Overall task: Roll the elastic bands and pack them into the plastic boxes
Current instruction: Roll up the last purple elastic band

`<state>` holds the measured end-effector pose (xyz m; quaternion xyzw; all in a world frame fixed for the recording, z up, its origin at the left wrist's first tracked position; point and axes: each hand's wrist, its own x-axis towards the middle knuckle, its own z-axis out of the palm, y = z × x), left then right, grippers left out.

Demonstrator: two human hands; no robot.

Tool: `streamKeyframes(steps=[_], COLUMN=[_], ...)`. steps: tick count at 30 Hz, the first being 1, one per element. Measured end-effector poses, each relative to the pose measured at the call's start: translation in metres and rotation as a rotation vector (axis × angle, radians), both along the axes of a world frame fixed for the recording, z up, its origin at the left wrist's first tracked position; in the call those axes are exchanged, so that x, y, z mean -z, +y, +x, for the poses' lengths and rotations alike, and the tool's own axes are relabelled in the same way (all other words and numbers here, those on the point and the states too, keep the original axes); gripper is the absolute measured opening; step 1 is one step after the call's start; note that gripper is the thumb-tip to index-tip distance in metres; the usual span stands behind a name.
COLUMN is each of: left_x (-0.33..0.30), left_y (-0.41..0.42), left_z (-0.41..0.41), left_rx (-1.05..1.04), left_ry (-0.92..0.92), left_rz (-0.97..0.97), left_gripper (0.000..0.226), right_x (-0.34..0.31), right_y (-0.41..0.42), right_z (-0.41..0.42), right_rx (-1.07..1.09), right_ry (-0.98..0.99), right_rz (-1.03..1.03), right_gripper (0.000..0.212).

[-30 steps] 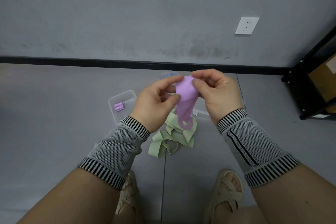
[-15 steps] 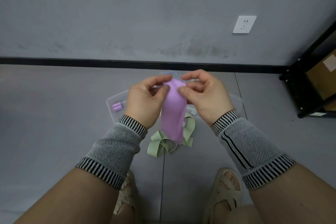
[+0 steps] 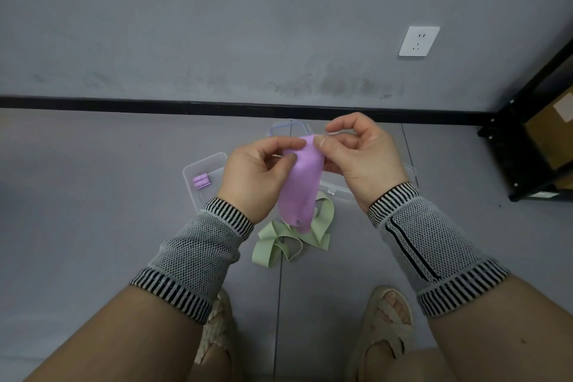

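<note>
Purple band (image 3: pixel 302 186) is hanging in mid-air between the two hands, above the floor (image 3: pixel 93 211) and in front of the clear boxes. Its top end is being pinched from both sides: the left hand (image 3: pixel 259 178) is pinching the left edge between thumb and forefinger, and the right hand (image 3: pixel 361 158) is pinching the right edge in the same way. The hands are close together, separated only by the width of the band. The long axis is running nearly vertical, tilted slightly, with the held end uppermost and the free end pointing down toward the green bands (image 3: pixel 288 237) lying in a loose tangle on the floor. The free end is appearing slightly curled; whether it is touching the green bands cannot be told.

Step in hand, as judged: the start of rolling, with the top edge being set up for the first turn. No tight roll is yet showing. The next move is calling for the fingertips to turn the top edge over on itself and wind downward while keeping both edges aligned, so that the roll is staying even.

One box (image 3: pixel 201 170) at left is holding a small purple roll (image 3: pixel 201 181); other boxes behind the hands are largely hidden.
</note>
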<state>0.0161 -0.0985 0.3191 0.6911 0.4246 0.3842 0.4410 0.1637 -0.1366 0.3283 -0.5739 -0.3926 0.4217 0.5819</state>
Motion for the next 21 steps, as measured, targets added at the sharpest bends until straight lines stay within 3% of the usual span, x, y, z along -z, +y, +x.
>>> streamKeyframes(steps=[6, 16, 21], left_x=[-0.002, -0.001, -0.002], left_y=[0.001, -0.006, -0.001], left_z=[0.000, 0.002, 0.000], left_rx=[-0.017, 0.166, 0.045], left_ry=[-0.080, -0.102, -0.053], left_rz=[-0.027, -0.146, -0.087], left_gripper=[0.035, 0.034, 0.034], right_x=[0.004, 0.001, 0.003], right_y=[0.000, 0.003, 0.001], right_z=[-0.006, 0.004, 0.004], right_rx=[-0.030, 0.107, 0.032], right_ry=[-0.157, 0.028, 0.026], right_rz=[-0.028, -0.016, -0.065], right_gripper=[0.025, 0.024, 0.015])
